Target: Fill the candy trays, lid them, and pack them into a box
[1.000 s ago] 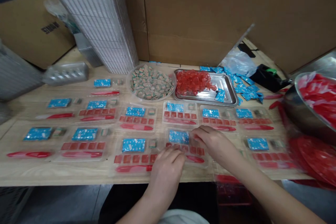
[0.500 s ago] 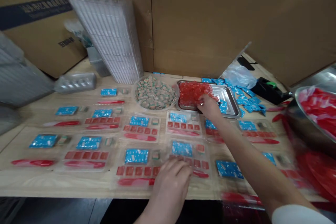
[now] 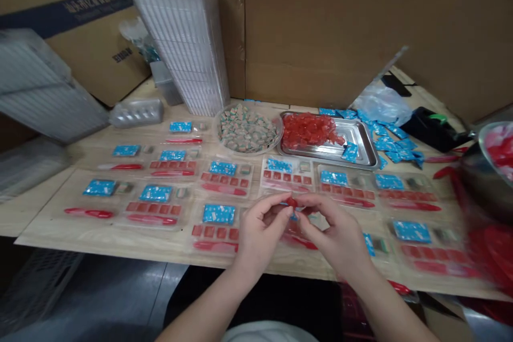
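Between the fingertips of my left hand (image 3: 262, 227) and my right hand (image 3: 334, 230) is a small red piece (image 3: 292, 203), pinched from both sides. It looks like the red pieces heaped on the metal tray (image 3: 363, 141). Both hands hover over a clear plastic tray that they largely cover; a red pen-shaped item (image 3: 302, 243) shows beneath. Just left lies another clear tray with a blue packet (image 3: 218, 214), a row of red squares (image 3: 220, 232) and a red pen-shaped item (image 3: 216, 246).
More filled clear trays (image 3: 152, 206) cover the table. A round dish of small tan-and-green pieces (image 3: 248, 128) stands behind, near a tall stack of clear trays (image 3: 184, 48). Loose blue packets (image 3: 395, 144) lie at the back right, beside a metal bowl (image 3: 484, 181). Cardboard (image 3: 312, 32) walls the back.
My right hand has come back from the red heap toward me with a red piece. My left hand has lifted off the clear tray and met it. The view has shifted.
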Available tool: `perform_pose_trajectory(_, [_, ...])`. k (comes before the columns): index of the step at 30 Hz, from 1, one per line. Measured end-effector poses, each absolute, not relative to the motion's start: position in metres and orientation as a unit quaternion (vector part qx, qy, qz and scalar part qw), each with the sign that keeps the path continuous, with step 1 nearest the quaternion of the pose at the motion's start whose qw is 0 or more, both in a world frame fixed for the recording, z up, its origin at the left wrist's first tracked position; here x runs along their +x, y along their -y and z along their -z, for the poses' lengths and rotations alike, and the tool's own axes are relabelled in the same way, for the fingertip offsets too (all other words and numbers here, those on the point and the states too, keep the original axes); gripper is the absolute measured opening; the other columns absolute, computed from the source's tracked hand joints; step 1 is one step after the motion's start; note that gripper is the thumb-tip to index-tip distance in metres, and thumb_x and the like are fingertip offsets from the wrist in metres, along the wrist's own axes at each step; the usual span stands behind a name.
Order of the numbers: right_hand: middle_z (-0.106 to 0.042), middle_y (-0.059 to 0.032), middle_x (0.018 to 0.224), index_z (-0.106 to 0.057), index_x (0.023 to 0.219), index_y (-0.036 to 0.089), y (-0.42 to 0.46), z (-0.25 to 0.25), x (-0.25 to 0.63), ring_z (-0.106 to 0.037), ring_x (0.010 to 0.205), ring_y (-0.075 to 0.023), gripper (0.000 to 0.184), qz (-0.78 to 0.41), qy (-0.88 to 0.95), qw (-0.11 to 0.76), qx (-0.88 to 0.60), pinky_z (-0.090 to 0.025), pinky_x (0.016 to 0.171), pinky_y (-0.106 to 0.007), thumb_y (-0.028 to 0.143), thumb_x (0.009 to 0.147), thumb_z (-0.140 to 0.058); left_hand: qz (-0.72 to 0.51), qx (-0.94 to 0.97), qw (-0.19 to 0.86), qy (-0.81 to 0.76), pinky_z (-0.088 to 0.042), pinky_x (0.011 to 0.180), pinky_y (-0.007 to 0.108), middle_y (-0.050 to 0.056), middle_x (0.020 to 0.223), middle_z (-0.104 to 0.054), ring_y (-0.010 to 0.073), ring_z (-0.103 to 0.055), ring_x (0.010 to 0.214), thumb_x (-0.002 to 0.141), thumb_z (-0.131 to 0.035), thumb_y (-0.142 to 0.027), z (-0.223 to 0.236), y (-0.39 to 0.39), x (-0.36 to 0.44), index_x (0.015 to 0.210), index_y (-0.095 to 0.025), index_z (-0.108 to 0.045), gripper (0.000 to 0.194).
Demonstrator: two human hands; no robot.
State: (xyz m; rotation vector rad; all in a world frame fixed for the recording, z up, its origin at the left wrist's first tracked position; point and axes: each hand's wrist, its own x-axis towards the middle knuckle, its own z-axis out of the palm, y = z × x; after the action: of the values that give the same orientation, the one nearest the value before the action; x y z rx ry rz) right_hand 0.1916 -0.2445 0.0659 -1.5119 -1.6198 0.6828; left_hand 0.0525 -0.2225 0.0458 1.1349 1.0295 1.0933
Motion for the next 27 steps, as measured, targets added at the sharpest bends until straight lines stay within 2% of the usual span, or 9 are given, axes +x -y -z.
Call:
perform_pose_trajectory(7, [-0.068, -0.0042, 0.094, -0.062, 0.096, 0.023, 0.249, -0.069, 0.186, -0.065, 0.08, -0.0168, 0.017, -0.273, 0.65, 0.38, -0.599, -0.054, 0.067, -0.027, 0.02, 0.08, -0.055, -0.486, 0.497, 0.571, -0.437, -0.054, 0.077, 0.024, 0.005, 0.097, -0.069, 0.0144, -0.067, 0.085, 0.077, -0.062, -0.013, -0.047, 0.229, 0.044, 0.098, -0.018, -0.069, 0.023])
perform_pose_trajectory(14, [-0.071, -0.0011, 0.09, -0.066, 0.094, 0.024, 0.252, -0.066, 0.182, -0.066, 0.079, -0.0155, 0.017, -0.261, 0.65, 0.361, -0.616, -0.055, 0.059, -0.023, 0.022, 0.081, -0.055, -0.486, 0.529, 0.52, -0.462, -0.053, 0.078, 0.023, 0.002, 0.093, -0.07, 0.0136, -0.065, 0.087, 0.08, -0.062, -0.019, -0.044, 0.231, 0.036, 0.093, -0.024, -0.071, 0.017])
perform_pose_trajectory(19, [-0.072, -0.0016, 0.089, -0.069, 0.091, 0.023, 0.255, -0.069, 0.18, -0.067, 0.08, -0.0163, 0.017, -0.264, 0.626, 0.376, -0.63, -0.056, 0.063, -0.024, 0.023, 0.079, -0.056, -0.472, 0.523, 0.533, -0.468, -0.053, 0.08, 0.025, 0.003, 0.097, -0.071, 0.0154, -0.066, 0.088, 0.08, -0.062, -0.018, -0.044, 0.233, 0.034, 0.098, -0.023, -0.07, 0.02])
perform_pose_trajectory(22, [-0.073, -0.0023, 0.088, -0.07, 0.091, 0.022, 0.253, -0.072, 0.18, -0.068, 0.078, -0.0165, 0.018, -0.316, 0.603, 0.384, -0.624, -0.057, 0.065, -0.025, 0.025, 0.079, -0.057, -0.464, 0.524, 0.539, -0.469, -0.053, 0.081, 0.026, 0.003, 0.099, -0.071, 0.0162, -0.066, 0.09, 0.08, -0.062, -0.02, -0.042, 0.233, 0.031, 0.099, -0.024, -0.07, 0.021])
perform_pose_trajectory(27, [-0.073, -0.0017, 0.079, -0.07, 0.086, 0.02, 0.245, -0.071, 0.184, -0.068, 0.068, -0.0149, 0.017, -0.42, 0.557, 0.389, -0.602, -0.056, 0.06, -0.023, 0.028, 0.079, -0.057, -0.446, 0.539, 0.523, -0.487, -0.051, 0.082, 0.025, 0.001, 0.098, -0.071, 0.0151, -0.066, 0.089, 0.081, -0.061, -0.02, -0.04, 0.23, 0.029, 0.097, -0.025, -0.071, 0.019])
